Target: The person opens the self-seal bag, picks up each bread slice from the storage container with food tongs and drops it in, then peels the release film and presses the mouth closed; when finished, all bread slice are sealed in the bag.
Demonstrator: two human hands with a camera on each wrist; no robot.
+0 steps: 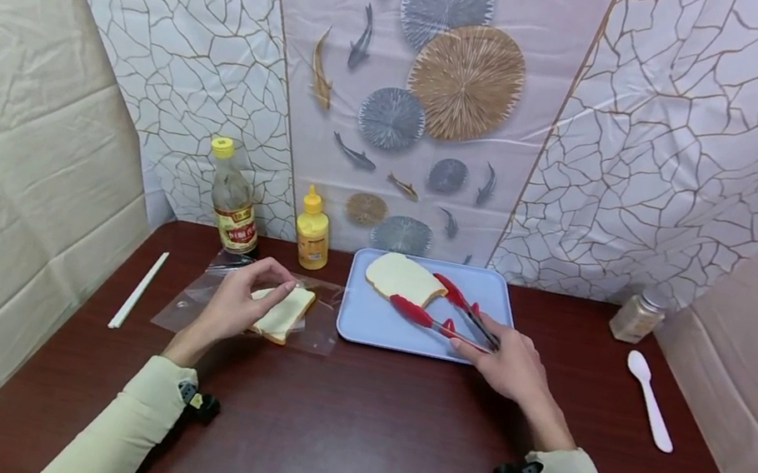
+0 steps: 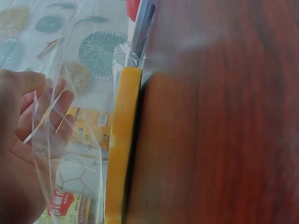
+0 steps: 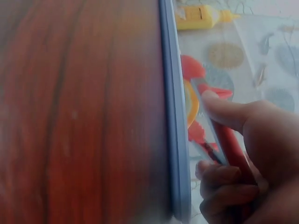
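**Bread, tray and tongs on a dark wood-grain bench**

Bench [image 1: 352, 435]: glossy, reddish-brown. Blue plastic tray [image 1: 378, 325]: rectangular, bearing one white bread slice [image 1: 402, 276]. Clear plastic bag [image 1: 322, 319]: crinkled, under a second slice [image 1: 281, 316], which the left hand [image 1: 233, 308] pinches. Right hand [image 1: 512, 366]: fingers curled round red-tipped tongs [image 1: 444, 316]. Bottle label writing unreadable.

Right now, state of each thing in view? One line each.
Left hand: gripping the bread in bag.
Bread in bag: flat on table, in clear plastic.
Right hand: gripping the tongs.
Tongs: open, tips around the slice.
Slice on tray: flat.
Blue tray: flat on table.
Two bottles, jar: upright, capped.
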